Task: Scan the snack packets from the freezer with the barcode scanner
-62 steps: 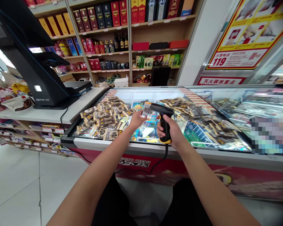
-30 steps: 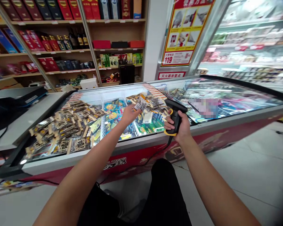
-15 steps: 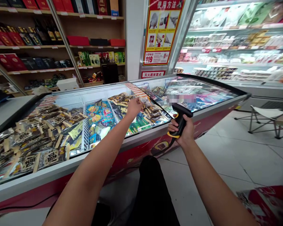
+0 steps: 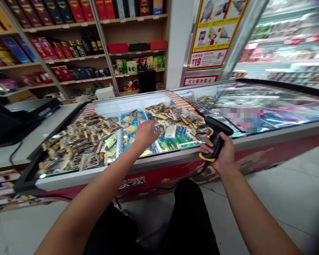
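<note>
The scanner (image 4: 218, 132) is gripped by its handle in the right hand (image 4: 224, 156), fist closed and head tipped toward the freezer (image 4: 172, 161) — kept aimed, it seems, for whatever is lifted out. The left hand (image 4: 145, 134) is stretched over the goods, fingers loose and apart, with nothing seen in it. Brown snack packets (image 4: 175, 118) lie just beyond its fingertips and blue packets (image 4: 130, 120) just beside it — both well left of the scanner.

Wooden shelves (image 4: 138, 53) along the far wall carry red and black gift boxes (image 4: 69, 10) and dark bottles (image 4: 89, 41). Right of them hangs a yellow-and-red poster (image 4: 215, 32) marked 119, with a blurred open chiller (image 4: 287, 46) beyond. At the left, a black point-of-sale terminal (image 4: 23, 109) stands on a white counter (image 4: 42, 131).
</note>
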{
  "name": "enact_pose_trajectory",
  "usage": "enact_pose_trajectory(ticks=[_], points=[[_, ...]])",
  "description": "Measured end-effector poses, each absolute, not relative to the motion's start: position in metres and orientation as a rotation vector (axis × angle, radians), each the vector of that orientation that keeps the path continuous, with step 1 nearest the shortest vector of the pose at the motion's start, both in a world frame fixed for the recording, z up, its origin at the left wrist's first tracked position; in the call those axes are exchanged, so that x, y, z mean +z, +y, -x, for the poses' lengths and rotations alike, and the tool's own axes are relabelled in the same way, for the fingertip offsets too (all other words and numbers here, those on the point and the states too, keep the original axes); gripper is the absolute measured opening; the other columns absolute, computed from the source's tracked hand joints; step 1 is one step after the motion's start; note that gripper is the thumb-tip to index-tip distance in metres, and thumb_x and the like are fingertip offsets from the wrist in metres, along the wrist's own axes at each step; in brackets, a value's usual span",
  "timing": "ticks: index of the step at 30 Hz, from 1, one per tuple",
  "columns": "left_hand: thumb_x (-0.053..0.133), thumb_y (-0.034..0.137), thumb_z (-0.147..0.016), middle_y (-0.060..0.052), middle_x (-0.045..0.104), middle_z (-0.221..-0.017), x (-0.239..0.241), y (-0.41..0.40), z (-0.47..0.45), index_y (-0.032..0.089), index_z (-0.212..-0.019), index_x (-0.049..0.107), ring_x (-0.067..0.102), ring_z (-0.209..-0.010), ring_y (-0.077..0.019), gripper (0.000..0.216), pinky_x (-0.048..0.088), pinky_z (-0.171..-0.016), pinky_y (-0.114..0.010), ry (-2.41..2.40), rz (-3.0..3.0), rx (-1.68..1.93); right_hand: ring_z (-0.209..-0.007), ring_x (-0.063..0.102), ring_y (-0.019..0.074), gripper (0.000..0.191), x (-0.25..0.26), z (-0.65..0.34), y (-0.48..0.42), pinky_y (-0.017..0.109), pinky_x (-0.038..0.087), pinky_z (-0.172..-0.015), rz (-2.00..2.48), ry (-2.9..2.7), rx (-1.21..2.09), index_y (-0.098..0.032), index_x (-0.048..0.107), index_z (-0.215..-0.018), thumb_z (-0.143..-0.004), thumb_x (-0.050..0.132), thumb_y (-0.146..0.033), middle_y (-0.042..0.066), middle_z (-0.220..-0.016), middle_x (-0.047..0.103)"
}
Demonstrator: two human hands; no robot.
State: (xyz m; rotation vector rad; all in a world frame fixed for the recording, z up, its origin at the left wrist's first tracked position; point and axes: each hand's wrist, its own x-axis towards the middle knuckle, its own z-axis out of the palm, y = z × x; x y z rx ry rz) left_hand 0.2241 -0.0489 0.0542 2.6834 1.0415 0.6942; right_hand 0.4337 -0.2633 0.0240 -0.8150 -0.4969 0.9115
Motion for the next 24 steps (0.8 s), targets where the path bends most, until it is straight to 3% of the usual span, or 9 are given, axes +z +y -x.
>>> enact_pose_trajectory(ticks=[6, 10, 13, 17, 21, 24], points=[[0.061, 0.04, -0.101, -0.019, 0.064, -0.146, 0.054, 0.021, -0.092, 0.023, -0.137, 0.07, 0.054, -0.139, -0.0426, 0.04, 0.047, -0.112, -0.055, 1.705, -2.753, 0.557, -0.044, 0.026, 0.0089, 0.029, 0.029, -0.397, -0.222, 0.028, 0.029, -0.04, 0.819, -0.581, 1.021, -0.027, 0.068, -0.095, -0.085, 0.08, -0.051, -0.005, -0.062, 0.038], [0.06, 0.04, -0.103, -0.017, 0.066, -0.147, 0.051, 0.054, -0.046, 0.02, -0.149, 0.063, 0.057, -0.139, -0.0348, 0.05, 0.043, -0.12, -0.047, 1.602, -2.729, 0.495, -0.044, 0.027, 0.0085, 0.032, 0.033, -0.368, -0.189, 0.028, 0.029, -0.041, 0.79, -0.622, 1.117, -0.026, 0.069, -0.094, -0.081, 0.083, -0.052, -0.005, -0.062, 0.038], [0.065, 0.047, -0.101, -0.015, 0.062, -0.153, 0.051, 0.059, -0.041, 0.022, -0.154, 0.061, 0.052, -0.145, -0.0375, 0.058, 0.042, -0.121, -0.049, 1.512, -2.781, 0.361, -0.044, 0.029, 0.0076, 0.035, 0.034, -0.349, -0.169, 0.025, 0.03, -0.042, 0.752, -0.622, 1.188, -0.024, 0.069, -0.094, -0.077, 0.086, -0.05, -0.006, -0.06, 0.041], [0.053, 0.041, -0.108, -0.016, 0.064, -0.15, 0.054, 0.051, -0.048, 0.022, -0.144, 0.069, 0.052, -0.143, -0.041, 0.044, 0.046, -0.114, -0.053, 1.541, -2.803, 0.345, -0.044, 0.032, 0.0061, 0.036, 0.034, -0.33, -0.155, 0.022, 0.033, -0.042, 0.724, -0.618, 1.236, -0.023, 0.068, -0.093, -0.077, 0.086, -0.049, -0.007, -0.06, 0.042], [0.044, 0.028, -0.109, -0.018, 0.075, -0.12, 0.057, 0.049, -0.057, 0.019, -0.121, 0.074, 0.059, -0.131, -0.0392, 0.033, 0.046, -0.11, -0.052, 1.61, -2.572, 0.67, -0.042, 0.035, 0.0057, 0.043, 0.032, -0.316, -0.148, 0.02, 0.035, -0.042, 0.738, -0.659, 1.267, -0.023, 0.066, -0.095, -0.075, 0.089, -0.054, -0.008, -0.059, 0.044], [0.044, 0.025, -0.11, -0.014, 0.073, -0.103, 0.054, 0.051, -0.075, 0.019, -0.104, 0.071, 0.067, -0.111, -0.031, 0.028, 0.05, -0.1, -0.042, 1.44, -2.073, 1.025, -0.041, 0.037, 0.0058, 0.045, 0.033, -0.306, -0.144, 0.02, 0.036, -0.042, 0.759, -0.688, 1.284, -0.024, 0.066, -0.098, -0.076, 0.088, -0.056, -0.008, -0.058, 0.046]])
